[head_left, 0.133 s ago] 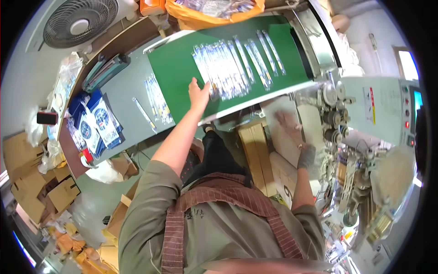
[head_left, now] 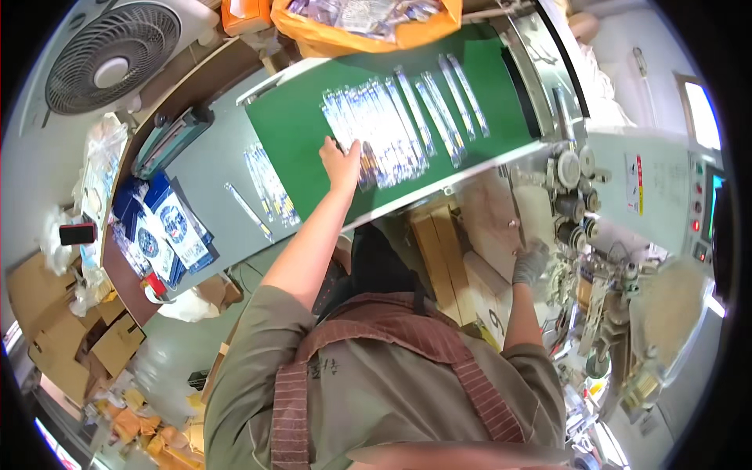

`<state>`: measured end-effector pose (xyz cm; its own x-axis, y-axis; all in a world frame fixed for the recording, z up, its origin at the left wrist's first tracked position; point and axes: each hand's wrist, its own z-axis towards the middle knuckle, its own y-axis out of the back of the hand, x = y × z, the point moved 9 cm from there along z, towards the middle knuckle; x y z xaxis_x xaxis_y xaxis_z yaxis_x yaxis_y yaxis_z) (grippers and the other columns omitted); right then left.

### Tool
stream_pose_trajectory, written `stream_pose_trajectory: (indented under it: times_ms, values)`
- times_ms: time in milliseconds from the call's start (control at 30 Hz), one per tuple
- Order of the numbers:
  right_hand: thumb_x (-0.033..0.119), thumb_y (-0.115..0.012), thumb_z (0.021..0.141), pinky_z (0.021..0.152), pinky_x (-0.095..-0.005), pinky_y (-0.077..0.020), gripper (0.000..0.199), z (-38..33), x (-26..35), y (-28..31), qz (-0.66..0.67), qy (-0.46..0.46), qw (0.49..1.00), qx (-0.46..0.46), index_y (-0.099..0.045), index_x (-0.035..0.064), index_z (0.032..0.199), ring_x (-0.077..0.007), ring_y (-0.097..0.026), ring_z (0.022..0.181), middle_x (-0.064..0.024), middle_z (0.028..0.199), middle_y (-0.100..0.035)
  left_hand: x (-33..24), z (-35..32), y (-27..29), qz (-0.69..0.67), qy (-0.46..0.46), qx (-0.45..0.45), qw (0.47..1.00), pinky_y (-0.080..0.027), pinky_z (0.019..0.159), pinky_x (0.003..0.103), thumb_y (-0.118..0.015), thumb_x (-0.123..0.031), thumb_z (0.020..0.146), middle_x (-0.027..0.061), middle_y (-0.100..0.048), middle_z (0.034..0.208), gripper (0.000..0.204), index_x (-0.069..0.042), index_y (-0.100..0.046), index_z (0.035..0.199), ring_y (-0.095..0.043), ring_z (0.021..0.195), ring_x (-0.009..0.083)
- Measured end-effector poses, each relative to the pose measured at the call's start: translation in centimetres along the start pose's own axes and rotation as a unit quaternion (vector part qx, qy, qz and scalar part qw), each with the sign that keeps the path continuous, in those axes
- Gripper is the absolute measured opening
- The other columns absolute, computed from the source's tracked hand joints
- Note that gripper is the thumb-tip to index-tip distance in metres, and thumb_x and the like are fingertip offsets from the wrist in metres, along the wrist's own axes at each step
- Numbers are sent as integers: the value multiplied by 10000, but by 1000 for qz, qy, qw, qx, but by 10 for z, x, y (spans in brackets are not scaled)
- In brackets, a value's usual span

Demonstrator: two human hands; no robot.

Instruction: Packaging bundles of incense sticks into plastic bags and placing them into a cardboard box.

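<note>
My left hand reaches up onto a green conveyor belt and rests on the left end of a row of several long clear packets with blue print. Its fingers lie on the packets; I cannot tell whether they grip one. My right hand, in a grey glove, is down by the packing machine's rollers at the right, touching parts there. More long packets lie loose on the grey table left of the belt.
A fan stands at the upper left. An orange bag of packets sits beyond the belt. Blue printed pouches are stacked on the table's left. Cardboard boxes sit on the floor. Wooden boards lie under the belt.
My left hand stays on the packets on the belt. My right hand stays at the machine. Little else differs.
</note>
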<state>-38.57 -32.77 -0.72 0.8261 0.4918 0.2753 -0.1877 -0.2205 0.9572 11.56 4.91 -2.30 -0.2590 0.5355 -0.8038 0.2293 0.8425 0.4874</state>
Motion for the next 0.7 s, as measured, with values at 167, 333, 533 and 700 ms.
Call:
stream_pose_trajectory:
  times_ms: [167,333,533,700]
  values:
    - [270,-617,873,944,-440,-426,339,169,309,0,-23,216,976,11,-553,57,1129,-365,-527,1087,-200,1161,-561,-24,26,-2,14,43,-43,998,-424,948,476,-746,-302,707,289,-485,1139,599,37,-513,1143,-498,1069,443]
    - [408,-577,906,888,-459,-431,440,234,413,-60,7,125,992,-17,-553,38,1143,-388,-541,999,-224,1087,-563,-24,31,-21,-41,112,46,992,-415,976,464,-723,-375,722,287,-468,1150,688,63,-501,1203,-485,1095,443]
    - [268,-428,1013,916,-312,-447,391,44,471,-299,723,-280,562,288,-438,39,1330,-166,-524,1081,-74,1239,-531,-16,46,-17,-303,155,93,936,-497,783,306,-742,-381,799,144,-642,980,571,33,-553,1145,-623,864,253]
    - [351,-436,1009,971,-346,-424,423,-51,595,-261,734,-210,509,397,-473,60,1314,-214,-537,1074,-76,1211,-546,1,45,130,-209,89,53,972,-379,983,421,-788,-448,718,219,-477,1271,754,-9,-515,1267,-410,1241,325]
